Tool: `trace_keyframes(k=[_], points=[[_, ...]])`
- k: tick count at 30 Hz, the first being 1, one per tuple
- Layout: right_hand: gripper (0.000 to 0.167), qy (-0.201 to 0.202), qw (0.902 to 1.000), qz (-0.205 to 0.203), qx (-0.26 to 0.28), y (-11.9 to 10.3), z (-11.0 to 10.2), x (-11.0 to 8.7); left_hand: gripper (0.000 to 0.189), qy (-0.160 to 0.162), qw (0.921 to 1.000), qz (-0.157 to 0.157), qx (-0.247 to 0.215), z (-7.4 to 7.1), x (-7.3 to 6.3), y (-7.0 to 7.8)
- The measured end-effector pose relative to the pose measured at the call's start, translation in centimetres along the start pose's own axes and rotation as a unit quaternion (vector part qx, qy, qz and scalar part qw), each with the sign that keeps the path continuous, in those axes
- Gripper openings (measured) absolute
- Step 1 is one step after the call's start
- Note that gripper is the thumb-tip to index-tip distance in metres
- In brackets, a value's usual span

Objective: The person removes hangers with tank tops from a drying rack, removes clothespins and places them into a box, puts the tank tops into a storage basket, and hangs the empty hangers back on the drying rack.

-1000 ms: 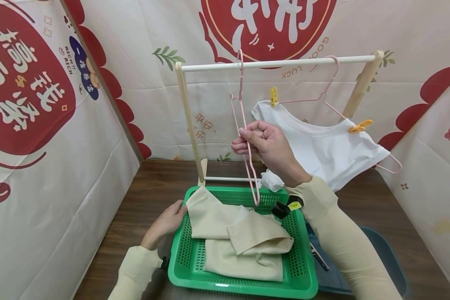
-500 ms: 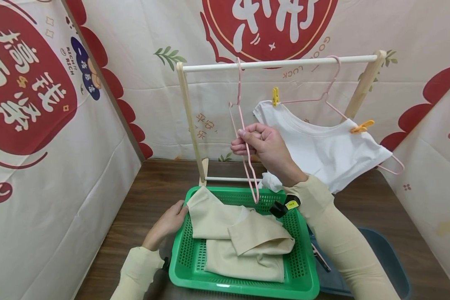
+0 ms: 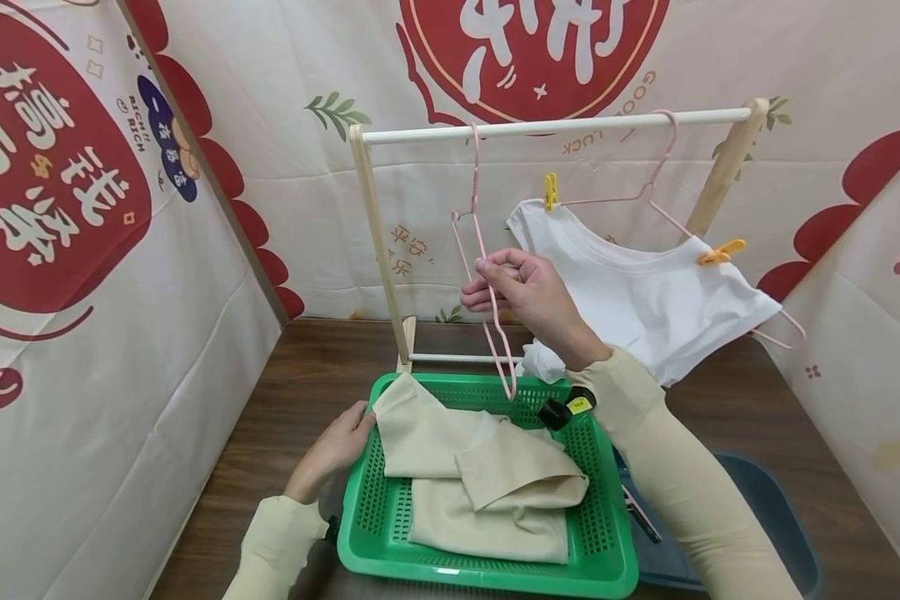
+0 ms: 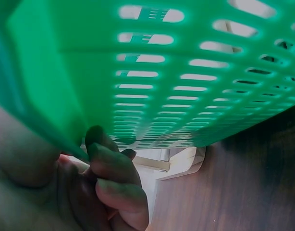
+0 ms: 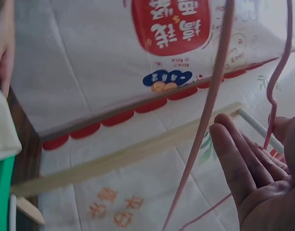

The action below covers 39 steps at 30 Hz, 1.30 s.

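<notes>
My right hand (image 3: 532, 292) pinches one side of a slim pink clothes hanger (image 3: 476, 179) between thumb and fingers, the other fingers stretched past it. The hanger is seen nearly edge-on, its hook at the white rod (image 3: 570, 128) of a wooden rack. Down at the left, my left hand (image 3: 337, 443) grips the rim of a green perforated basket (image 3: 487, 577); in the left wrist view its fingers (image 4: 121, 192) curl below the rim. A beige folded garment (image 3: 495, 533) lies in the basket.
On the rack's right half hangs a white shirt (image 3: 630, 292) on another pink hanger, with a yellow clothespin (image 3: 551, 192) and an orange clothespin (image 3: 721, 252). White bunched cloth (image 3: 543, 363) lies behind the basket. A blue-grey tray (image 3: 780, 508) stands at the right.
The hanger's hook has come down from above the rod to the rod's level, with the right hand still pinching the hanger. The left hand has stayed on the basket rim.
</notes>
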State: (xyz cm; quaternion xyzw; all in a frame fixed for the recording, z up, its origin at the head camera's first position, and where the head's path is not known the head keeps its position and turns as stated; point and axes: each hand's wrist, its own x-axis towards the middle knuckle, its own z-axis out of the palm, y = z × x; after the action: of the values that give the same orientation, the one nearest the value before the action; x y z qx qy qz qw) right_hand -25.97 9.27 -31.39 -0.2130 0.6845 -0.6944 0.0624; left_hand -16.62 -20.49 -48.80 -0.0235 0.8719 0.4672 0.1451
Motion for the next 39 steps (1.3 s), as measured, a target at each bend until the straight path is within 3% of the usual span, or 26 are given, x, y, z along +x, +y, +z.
trace_keyframes(k=[8, 16, 25, 31, 35, 39], points=[[0.032, 0.033, 0.9949, -0.045, -0.083, 0.5, -1.0, -0.5, 0.032, 0.003, 1.0000, -0.009, -0.003, 0.1, 0.1, -0.1], [0.026, 0.073, 0.9815, -0.105, -0.142, 0.7, -2.1, -1.1, 0.032, 0.004, 1.0000, -0.006, -0.002, 0.1, 0.1, -0.1], [0.022, 0.105, 0.9608, -0.146, -0.211, 0.2, -3.3, -2.0, 0.033, 0.006, 1.0000, 0.004, 0.003, 0.2, 0.2, -0.2], [0.015, 0.136, 0.9387, -0.171, -0.267, -0.6, -5.0, -3.0, 0.034, 0.003, 1.0000, 0.006, 0.004, 0.2, 0.3, -0.2], [0.015, 0.157, 0.9230, -0.176, -0.304, -1.9, -6.5, -4.1, 0.035, 0.005, 1.0000, 0.001, 0.008, 0.2, 0.3, -0.2], [0.017, 0.181, 0.9137, -0.161, -0.326, -3.3, -7.9, -5.2, 0.034, 0.009, 0.9999, -0.003, 0.005, 0.1, 0.2, -0.2]])
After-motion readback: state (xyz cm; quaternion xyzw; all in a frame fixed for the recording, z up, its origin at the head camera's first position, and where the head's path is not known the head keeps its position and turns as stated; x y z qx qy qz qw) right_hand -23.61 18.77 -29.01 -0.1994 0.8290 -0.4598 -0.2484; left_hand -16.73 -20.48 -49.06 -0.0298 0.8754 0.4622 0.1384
